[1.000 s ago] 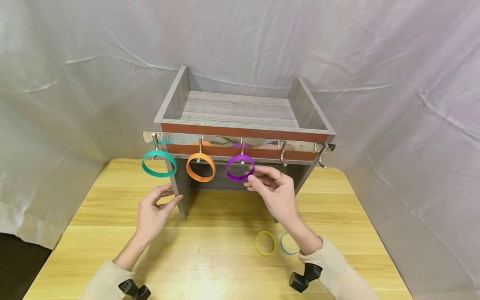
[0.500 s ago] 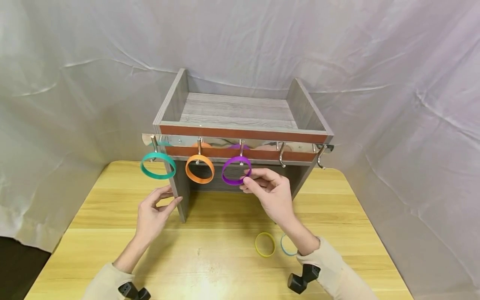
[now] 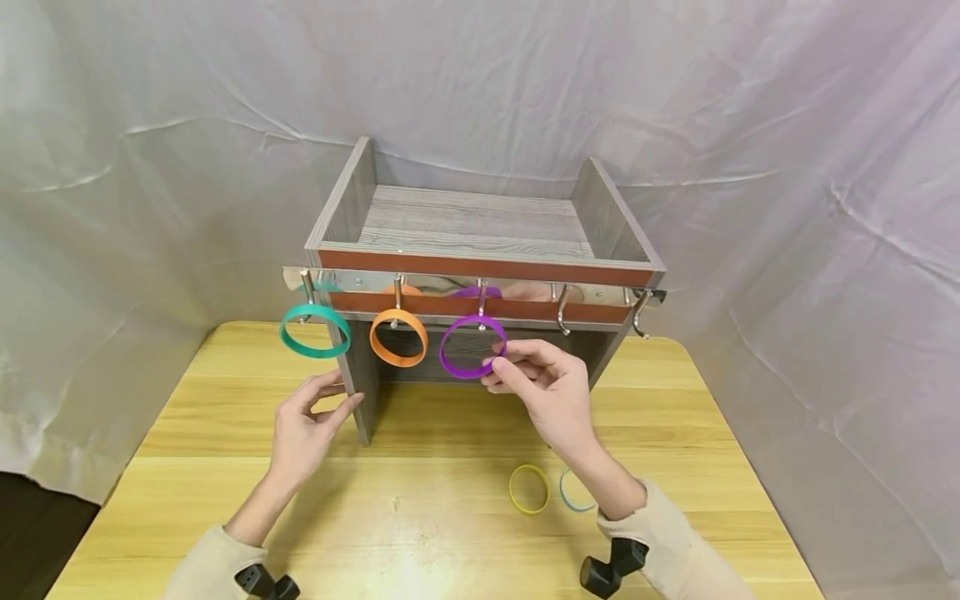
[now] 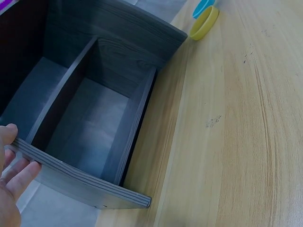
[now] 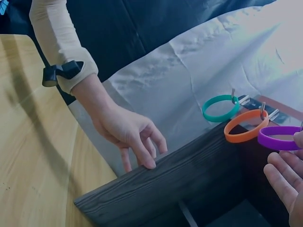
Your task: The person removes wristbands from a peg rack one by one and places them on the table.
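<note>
My right hand (image 3: 553,392) pinches the right edge of a purple wristband (image 3: 459,372) between thumb and fingers. In the head view, the middle hook's tip (image 3: 482,326) shows just inside the band's top edge. My left hand (image 3: 303,429) grips the front edge of the shelf's left side panel (image 3: 357,408), thumb on one face and fingers on the other; the left wrist view shows those fingers (image 4: 23,178) at the panel. An orange wristband (image 3: 396,361) hangs on the second hook from the left, and a teal wristband (image 3: 311,352) on the leftmost one.
The grey wooden shelf unit (image 3: 480,218) stands on the table (image 3: 420,533), a metal hook rail (image 3: 442,286) across its front. Two bare hooks, one of them the far-right hook (image 3: 640,317), are at right. A yellow wristband (image 3: 513,500) and a light blue wristband (image 3: 576,507) lie on the table.
My right hand has drawn the purple wristband slightly down and left, and it looks larger in the head view. My left hand stays on the side panel.
</note>
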